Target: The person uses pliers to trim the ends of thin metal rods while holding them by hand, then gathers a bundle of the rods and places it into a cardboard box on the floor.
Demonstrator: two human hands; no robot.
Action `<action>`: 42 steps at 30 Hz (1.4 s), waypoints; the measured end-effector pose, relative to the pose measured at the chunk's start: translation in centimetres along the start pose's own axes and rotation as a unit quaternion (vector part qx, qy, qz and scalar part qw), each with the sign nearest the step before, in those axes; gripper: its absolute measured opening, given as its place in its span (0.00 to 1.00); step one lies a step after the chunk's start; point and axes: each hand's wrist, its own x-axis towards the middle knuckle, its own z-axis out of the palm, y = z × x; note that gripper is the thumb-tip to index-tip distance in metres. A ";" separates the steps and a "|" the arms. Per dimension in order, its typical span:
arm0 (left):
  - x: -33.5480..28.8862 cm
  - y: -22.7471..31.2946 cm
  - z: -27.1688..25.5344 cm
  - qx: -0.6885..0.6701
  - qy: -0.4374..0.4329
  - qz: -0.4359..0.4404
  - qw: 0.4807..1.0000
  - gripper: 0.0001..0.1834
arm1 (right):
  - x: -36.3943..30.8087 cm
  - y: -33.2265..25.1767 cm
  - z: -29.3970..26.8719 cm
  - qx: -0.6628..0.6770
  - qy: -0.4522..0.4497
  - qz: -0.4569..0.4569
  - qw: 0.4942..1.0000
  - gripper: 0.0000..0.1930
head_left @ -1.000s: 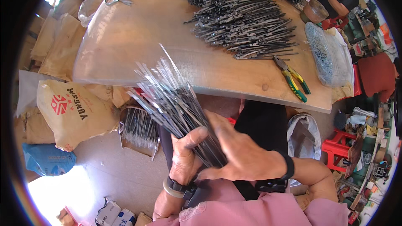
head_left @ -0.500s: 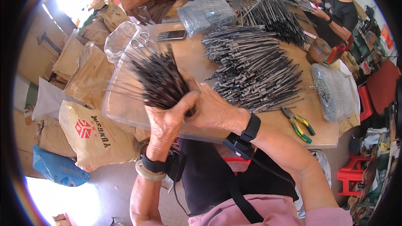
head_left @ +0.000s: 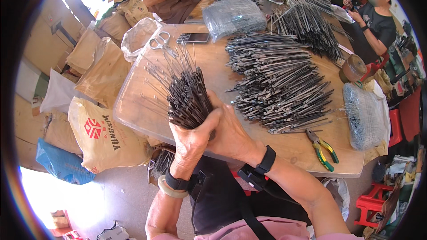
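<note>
A thick bundle of thin dark strips (head_left: 189,95) is clasped in both my hands over the table's near left part. Fine wires, some with looped ends, fan out from its upper left side. My left hand (head_left: 191,140) wraps the lower end, with the thumb across the front. My right hand (head_left: 229,129) closes round the bundle's right side, so the two hands touch. Just to the right, a wide pile of similar dark strips (head_left: 280,82) lies on the wooden table (head_left: 147,102). Pliers with green and yellow handles (head_left: 322,150) rest near the front edge.
Scissors (head_left: 160,40) and a phone (head_left: 193,38) lie beyond my hands. Plastic-wrapped bundles sit behind (head_left: 233,18) and at right (head_left: 360,115). Sacks (head_left: 106,138) crowd the left floor; a red stool (head_left: 372,204) stands at right. Two people work across the table.
The view has shifted, so the table sits lower and further right. The bundle was blurred by motion and now looks steadier and more upright. Both hands still grip it.
</note>
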 end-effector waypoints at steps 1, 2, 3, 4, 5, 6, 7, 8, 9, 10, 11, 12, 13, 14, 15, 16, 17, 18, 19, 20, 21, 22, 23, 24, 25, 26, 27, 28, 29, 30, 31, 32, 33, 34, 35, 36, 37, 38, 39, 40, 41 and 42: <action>-0.3 0.2 0.2 -0.008 -0.012 -0.001 1.000 0.22 | -0.1 0.0 -0.1 0.006 0.002 0.005 1.000 0.54; -0.4 0.0 0.6 -0.023 0.000 0.050 0.998 0.20 | -0.3 -0.1 -0.3 0.011 0.004 0.012 1.000 0.55; -0.5 0.1 0.8 -0.028 -0.002 0.046 0.999 0.19 | -0.4 -0.3 -0.5 0.018 0.019 0.015 1.000 0.55; -0.6 0.4 0.9 -0.032 -0.004 0.042 0.999 0.18 | -0.5 -0.3 -0.6 0.015 0.030 0.011 0.999 0.55; -0.6 0.7 1.0 -0.031 -0.004 0.039 0.999 0.17 | -0.6 -0.5 -0.6 0.018 0.041 0.007 0.999 0.55; -0.5 0.8 0.9 -0.022 -0.007 0.031 0.999 0.17 | -0.7 -0.4 -0.5 0.010 0.049 -0.003 0.999 0.55; -0.4 0.5 0.6 -0.013 -0.009 0.023 1.000 0.17 | -0.7 -0.4 -0.5 0.002 0.057 -0.014 0.998 0.55; -0.3 0.1 0.7 0.000 -0.014 0.013 1.000 0.17 | -0.8 -0.5 -0.6 -0.005 0.051 -0.001 0.999 0.54; -0.3 -0.2 1.0 0.009 0.019 0.015 1.000 0.17 | -0.8 -0.7 -0.6 -0.013 0.045 0.011 0.999 0.53; -0.4 -0.5 1.4 0.018 0.053 0.018 0.998 0.16 | -0.9 -0.8 -0.7 -0.020 0.037 0.023 0.999 0.53; -0.6 -1.0 1.9 0.027 0.086 0.019 0.996 0.16 | -1.3 -0.6 -0.5 -0.009 0.050 0.016 0.999 0.51; -0.9 -1.4 2.3 0.043 0.106 0.050 0.992 0.14 | -2.0 -0.5 -0.2 0.003 0.061 0.009 0.998 0.50; -1.4 -1.3 2.7 0.063 0.115 0.055 0.990 0.14 | -2.7 -0.5 0.0 0.014 0.073 0.003 0.997 0.49; -2.2 -1.3 2.9 0.082 0.128 0.056 0.987 0.14 | -3.3 -0.9 -0.1 0.033 0.083 -0.017 0.996 0.45; -3.0 -1.2 3.0 0.100 0.141 0.058 0.983 0.14 | -3.9 -1.4 -0.3 0.054 0.085 -0.028 0.994 0.44; -4.0 -1.1 3.1 0.093 0.156 0.023 0.983 0.14 | -4.4 -2.0 -0.6 0.075 0.087 -0.040 0.993 0.43; -4.9 -0.9 3.4 0.083 0.173 0.025 0.981 0.14 | -4.9 -2.6 -1.0 0.094 0.089 -0.052 0.990 0.42; -5.6 -0.8 3.7 0.073 0.189 0.028 0.979 0.14 | -5.3 -3.1 -1.4 0.094 0.077 -0.059 0.991 0.41; -6.3 -0.7 3.9 0.062 0.204 0.032 0.976 0.15 | -5.7 -3.3 -1.6 0.123 0.058 -0.044 0.990 0.41; -7.1 -0.7 3.6 0.049 0.210 0.026 0.976 0.15 | -6.0 -3.6 -1.6 0.150 0.034 -0.028 0.988 0.42; -7.8 -0.6 3.5 0.024 0.229 0.018 0.973 0.15 | -6.3 -3.9 -1.5 0.176 0.010 -0.013 0.984 0.43; -8.4 -0.4 3.4 0.000 0.247 0.012 0.969 0.16 | -6.6 -4.2 -1.2 0.176 0.003 -0.023 0.984 0.43; -9.1 -0.3 3.3 -0.032 0.266 0.005 0.963 0.16 | -6.9 -4.5 -0.8 0.170 -0.009 -0.033 0.985 0.43; -9.7 0.0 2.9 -0.063 0.275 -0.006 0.959 0.17 | -6.9 -4.8 -0.2 0.164 -0.020 -0.043 0.985 0.43; -9.9 0.2 2.1 -0.087 0.290 -0.014 0.953 0.17 | -6.7 -5.2 0.4 0.163 -0.047 -0.040 0.985 0.42; -10.6 0.8 0.7 -0.103 0.313 -0.023 0.944 0.16 | -6.3 -6.3 1.3 0.171 -0.078 -0.036 0.982 0.42; -11.1 0.5 -0.7 -0.133 0.332 -0.037 0.933 0.16 | -6.2 -6.7 2.2 0.166 -0.112 -0.027 0.979 0.42; -11.6 -0.7 -2.9 -0.124 0.339 -0.039 0.932 0.11 | -5.6 -6.9 3.4 0.146 -0.132 -0.036 0.980 0.41; -11.8 -1.1 -4.9 -0.138 0.356 -0.057 0.923 0.11 | -4.9 -7.1 4.8 0.125 -0.155 -0.045 0.979 0.41; -11.6 -1.5 -6.5 -0.152 0.361 -0.059 0.918 0.11 | -4.1 -7.0 6.4 0.103 -0.178 -0.053 0.977 0.41; -11.0 -2.0 -8.3 -0.168 0.366 -0.061 0.913 0.11 | -3.1 -6.5 8.5 0.091 -0.171 -0.079 0.978 0.41; -10.9 -2.6 -10.6 -0.193 0.381 -0.065 0.902 0.11 | -2.2 -6.4 11.0 0.096 -0.191 -0.089 0.973 0.41; -11.0 -3.5 -13.2 -0.204 0.388 -0.048 0.897 0.11 | -1.2 -6.5 13.4 0.099 -0.212 -0.100 0.967 0.41; -11.3 -3.8 -15.8 -0.226 0.395 -0.049 0.889 0.11 | -0.6 -6.9 16.0 0.100 -0.237 -0.091 0.962 0.42; -11.5 -4.2 -18.1 -0.254 0.396 -0.046 0.881 0.11 | 0.4 -7.8 17.9 0.089 -0.277 -0.068 0.954 0.41; -11.4 -4.3 -20.1 -0.263 0.397 -0.039 0.878 0.13 | 1.3 -8.1 19.9 0.096 -0.311 -0.051 0.944 0.40; -11.5 -4.4 -22.0 -0.272 0.400 -0.031 0.875 0.15 | 2.1 -8.2 21.9 0.103 -0.345 -0.034 0.932 0.39; -12.2 -4.5 -24.0 -0.244 0.407 -0.011 0.880 0.16 | 2.8 -8.4 24.2 0.112 -0.370 -0.028 0.922 0.38; -12.7 -5.8 -26.1 -0.224 0.379 -0.028 0.898 0.19 | 3.3 -7.6 26.2 0.113 -0.387 -0.013 0.915 0.37; -12.9 -7.2 -27.6 -0.237 0.405 -0.014 0.883 0.21 | 3.7 -6.8 28.2 0.096 -0.407 0.012 0.908 0.37; -13.0 -8.7 -28.7 -0.250 0.427 0.000 0.869 0.23 | 4.1 -5.7 29.7 0.075 -0.423 0.039 0.902 0.38; -13.9 -10.2 -30.0 -0.268 0.437 -0.033 0.858 0.23 | 4.6 -4.4 31.1 0.041 -0.447 0.059 0.892 0.38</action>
